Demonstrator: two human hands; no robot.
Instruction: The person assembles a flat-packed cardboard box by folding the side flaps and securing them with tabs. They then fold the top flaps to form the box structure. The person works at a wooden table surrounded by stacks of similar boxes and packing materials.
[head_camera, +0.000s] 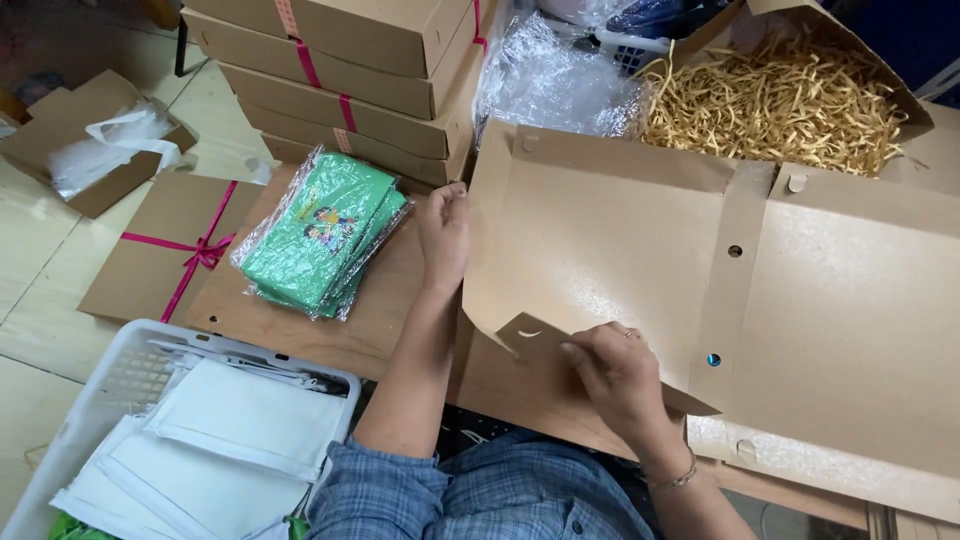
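Observation:
A flat brown cardboard box blank (600, 240) lies unfolded in front of me. My left hand (443, 235) grips its left edge near the upper corner. My right hand (615, 375) pinches a folded flap (530, 335) at the blank's lower left. The blank has small round holes and tabs along a centre strip (735, 250). A stack of green items in clear plastic sleeves (325, 230) rests just left of my left hand on a wooden surface.
Stacked brown boxes with pink ribbon (350, 80) stand at the back. A box of yellow paper shred (780, 100) sits upper right, crinkled clear plastic (555, 80) beside it. A white basket of white fabric (200, 430) is lower left. A ribboned box (170, 250) lies on the floor.

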